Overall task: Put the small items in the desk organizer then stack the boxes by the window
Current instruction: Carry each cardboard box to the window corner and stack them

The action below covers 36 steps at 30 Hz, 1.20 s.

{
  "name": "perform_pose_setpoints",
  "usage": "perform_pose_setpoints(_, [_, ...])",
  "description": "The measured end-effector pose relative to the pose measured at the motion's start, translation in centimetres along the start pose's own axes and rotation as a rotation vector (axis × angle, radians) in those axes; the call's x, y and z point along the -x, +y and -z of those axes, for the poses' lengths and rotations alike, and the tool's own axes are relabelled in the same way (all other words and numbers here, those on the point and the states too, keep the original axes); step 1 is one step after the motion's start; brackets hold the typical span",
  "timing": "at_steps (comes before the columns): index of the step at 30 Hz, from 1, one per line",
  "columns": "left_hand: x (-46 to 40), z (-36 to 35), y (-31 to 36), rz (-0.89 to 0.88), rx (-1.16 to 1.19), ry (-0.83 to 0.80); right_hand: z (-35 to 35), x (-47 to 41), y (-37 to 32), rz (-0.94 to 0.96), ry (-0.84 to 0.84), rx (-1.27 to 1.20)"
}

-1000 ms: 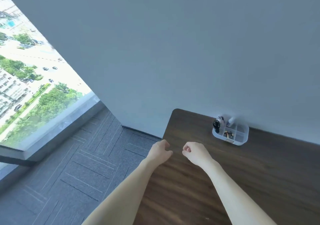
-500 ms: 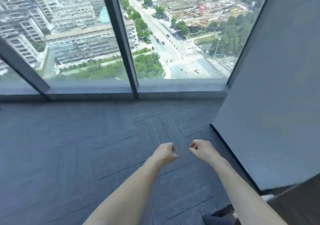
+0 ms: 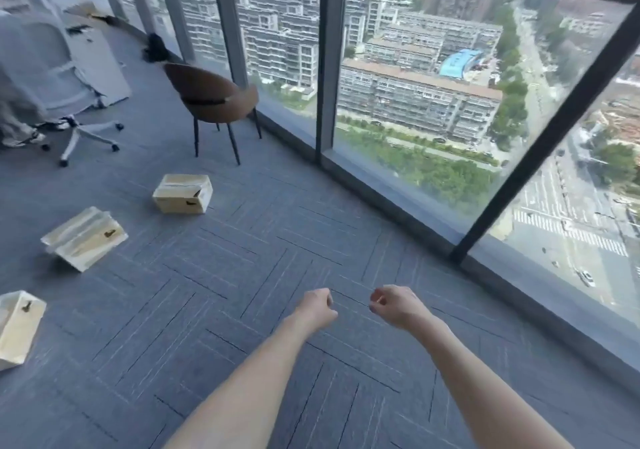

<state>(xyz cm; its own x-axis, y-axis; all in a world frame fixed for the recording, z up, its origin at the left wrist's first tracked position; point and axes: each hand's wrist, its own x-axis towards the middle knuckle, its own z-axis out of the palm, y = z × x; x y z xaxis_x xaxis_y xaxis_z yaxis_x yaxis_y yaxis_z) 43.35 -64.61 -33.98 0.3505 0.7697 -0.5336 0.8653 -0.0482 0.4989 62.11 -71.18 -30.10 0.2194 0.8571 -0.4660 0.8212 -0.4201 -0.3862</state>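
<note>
L hand (image 3: pixel 315 307) & R hand (image 3: pixel 398 306) curled, empty, just apart. Box (image 3: pixel 183 194) lies fwd-left, away from window (image 3: pixel 415 102); long axis crosswise, L hand nearer.

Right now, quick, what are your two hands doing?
Left hand: closed, fingers curled, nothing seen in it.
Right hand: closed, fingers curled, nothing seen in it.
</note>
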Motion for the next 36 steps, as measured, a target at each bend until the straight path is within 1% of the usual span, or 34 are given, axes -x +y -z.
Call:
perform_pose_setpoints(8, [-1.5,9.4,-9.9,0.278,0.183,0.166,-1.0,-11.5,-14.0,0.299,-0.165,0.133])
perform_pose_setpoints(13, [-5.2,15.3,-13.0,0.428,0.242,0.288,-0.9,-20.1,-20.0,0.427,-0.228,0.127])
perform_pose_setpoints(17, [-9.4,19.3,-12.9,0.505,0.261,0.317,1.1,-26.5,-22.9,0.445,-0.292,0.115])
perform_pose_setpoints(24, [-17.5,26.6,-12.4,0.527,0.337,0.387,5.3,-37.9,-26.9,0.451,-0.314,0.113])
perform_pose_setpoints(31, [-23.8,32.4,-17.1,0.576,0.416,0.432,5.2,-46.1,-33.6,0.452,-0.370,0.129])
perform_pose_setpoints(36, [-28.3,37.2,-22.5,0.597,0.457,0.403,2.5,-51.8,-41.0,0.465,-0.420,0.161])
